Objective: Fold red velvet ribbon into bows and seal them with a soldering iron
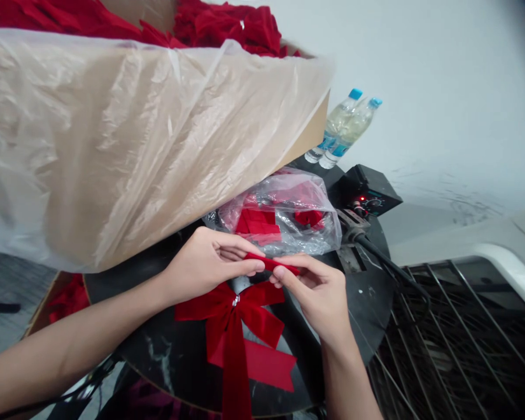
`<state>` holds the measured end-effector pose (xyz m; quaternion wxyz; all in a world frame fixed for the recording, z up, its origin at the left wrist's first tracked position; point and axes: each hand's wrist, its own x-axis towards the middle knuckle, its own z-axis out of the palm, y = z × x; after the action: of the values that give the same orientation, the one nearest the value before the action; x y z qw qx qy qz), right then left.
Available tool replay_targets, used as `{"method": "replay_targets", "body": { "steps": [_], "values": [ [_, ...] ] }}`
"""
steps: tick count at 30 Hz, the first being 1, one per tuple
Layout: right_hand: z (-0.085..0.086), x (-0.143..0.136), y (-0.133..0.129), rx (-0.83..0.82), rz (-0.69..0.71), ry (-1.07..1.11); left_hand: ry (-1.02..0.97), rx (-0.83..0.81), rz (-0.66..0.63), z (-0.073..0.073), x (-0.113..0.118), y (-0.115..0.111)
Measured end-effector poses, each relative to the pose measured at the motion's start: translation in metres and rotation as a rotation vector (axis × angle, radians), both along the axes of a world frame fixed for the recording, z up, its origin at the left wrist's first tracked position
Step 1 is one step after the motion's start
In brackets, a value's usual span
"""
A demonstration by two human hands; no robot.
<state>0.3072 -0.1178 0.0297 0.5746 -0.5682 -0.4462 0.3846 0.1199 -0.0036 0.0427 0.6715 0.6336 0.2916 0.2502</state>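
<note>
Between my two hands is a short piece of red velvet ribbon (270, 263), pinched at both ends. My left hand (216, 256) closes thumb and fingers on its left end. The right end is held in the fingers of my right hand (312, 286). Just below them, on the round black table (157, 356), lies a red velvet bow (262, 324) with long tails and a small silvery tie at its centre. Behind my hands sits a clear plastic bag (319, 195) with red ribbon pieces inside.
A large plastic-lined cardboard box (135, 146) full of red fabric fills the upper left. Two bottles (347, 131) with blue caps stand by the wall. At the right are a black control box (370, 192) with a red light, a cable (389, 265) and a metal rack (455, 326).
</note>
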Motion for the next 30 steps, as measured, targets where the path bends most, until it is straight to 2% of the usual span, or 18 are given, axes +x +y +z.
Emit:
{"method": "replay_targets", "body": {
  "steps": [6,14,19,22,27,30],
  "values": [
    [0.002,0.003,-0.002,-0.056,0.096,-0.074,-0.001,0.060,-0.027,0.000,-0.001,0.000],
    [0.002,0.002,-0.002,-0.054,0.046,-0.111,0.068,0.096,-0.003,0.003,-0.002,0.003],
    [0.004,0.006,-0.002,-0.058,0.105,-0.235,0.055,0.123,-0.040,0.003,-0.002,0.003],
    [0.006,0.006,-0.002,-0.035,0.143,-0.347,0.033,0.197,-0.064,0.001,-0.003,0.002],
    [0.010,0.002,-0.004,-0.029,0.133,-0.433,0.028,0.376,-0.072,-0.001,-0.003,0.003],
    [0.011,0.000,-0.004,-0.018,0.129,-0.522,0.025,0.422,-0.090,-0.003,-0.003,0.004]
  ]
}}
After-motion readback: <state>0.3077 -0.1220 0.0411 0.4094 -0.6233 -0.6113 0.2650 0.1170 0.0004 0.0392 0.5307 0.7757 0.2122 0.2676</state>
